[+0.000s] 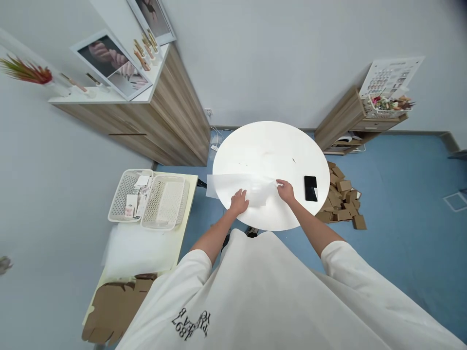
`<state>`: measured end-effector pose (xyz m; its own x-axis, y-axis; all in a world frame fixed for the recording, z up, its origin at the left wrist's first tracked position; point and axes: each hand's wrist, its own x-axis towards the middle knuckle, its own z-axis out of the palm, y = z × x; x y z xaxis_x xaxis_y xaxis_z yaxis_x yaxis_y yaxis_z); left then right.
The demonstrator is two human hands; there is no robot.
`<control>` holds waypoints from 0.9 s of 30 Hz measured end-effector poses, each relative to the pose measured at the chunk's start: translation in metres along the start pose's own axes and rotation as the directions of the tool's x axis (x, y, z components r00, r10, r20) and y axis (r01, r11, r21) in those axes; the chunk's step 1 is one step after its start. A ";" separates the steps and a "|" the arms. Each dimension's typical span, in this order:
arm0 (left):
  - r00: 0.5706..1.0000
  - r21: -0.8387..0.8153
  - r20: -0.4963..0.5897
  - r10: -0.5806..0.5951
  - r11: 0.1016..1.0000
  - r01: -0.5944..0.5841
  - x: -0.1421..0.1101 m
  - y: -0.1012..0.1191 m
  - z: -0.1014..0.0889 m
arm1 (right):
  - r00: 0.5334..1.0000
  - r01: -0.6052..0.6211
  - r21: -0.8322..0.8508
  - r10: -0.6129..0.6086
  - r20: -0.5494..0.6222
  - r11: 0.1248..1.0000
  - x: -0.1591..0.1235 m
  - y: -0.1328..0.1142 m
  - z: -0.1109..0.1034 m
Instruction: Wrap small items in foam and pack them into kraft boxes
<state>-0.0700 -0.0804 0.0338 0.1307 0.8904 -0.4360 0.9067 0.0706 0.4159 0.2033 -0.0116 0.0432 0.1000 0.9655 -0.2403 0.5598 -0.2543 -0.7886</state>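
Note:
On the round white table (pixel 270 141) lies a long, translucent white wrapping sheet (pixel 228 183), its left end sticking out past the table's edge. Fingers spread, my left hand (pixel 239 202) rests flat on the sheet's lower side. My right hand (pixel 285 190) pinches the sheet's right end between thumb and fingers. The sheet looks creased or doubled between my hands; whether anything lies under or inside it there, I cannot make out. A black phone (pixel 311 188) lies to the right of my right hand, apart from it.
Flattened brown cardboard boxes (pixel 343 197) are heaped on the floor at right. On a side table at left stand two white plastic baskets (pixel 164 201), a stack of translucent sheets (pixel 136 248) and brown cardboard (pixel 116 308). A wood-grain cabinet (pixel 178 107) stands behind left, a smaller one (pixel 343 116) right.

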 end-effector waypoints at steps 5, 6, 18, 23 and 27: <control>0.997 0.043 0.071 -0.039 0.998 0.036 0.008 -0.003 0.009 | 0.999 0.026 -0.047 -0.025 0.032 0.999 0.030 0.009 -0.014; 0.996 0.050 0.074 -0.047 0.998 0.044 0.009 -0.004 0.010 | 0.999 0.036 -0.048 -0.034 0.028 0.998 0.037 0.009 -0.016; 0.991 0.126 0.098 -0.087 0.989 0.074 0.020 -0.013 0.014 | 0.984 0.149 -0.282 -0.170 -0.052 0.948 0.020 0.020 -0.004; 0.982 -0.028 0.113 -0.150 0.988 0.155 0.034 -0.009 0.012 | 0.991 0.135 -0.269 -0.131 0.033 0.953 -0.005 0.023 0.017; 0.994 -0.235 0.106 -0.028 0.971 0.052 0.052 -0.007 0.003 | 0.992 0.100 -0.256 -0.077 0.097 0.961 -0.019 0.017 0.031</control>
<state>-0.0684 -0.0358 0.0061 0.1475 0.8354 -0.5295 0.7923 0.2207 0.5688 0.1854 -0.0360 0.0168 -0.0243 0.9723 -0.2325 0.7591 -0.1334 -0.6371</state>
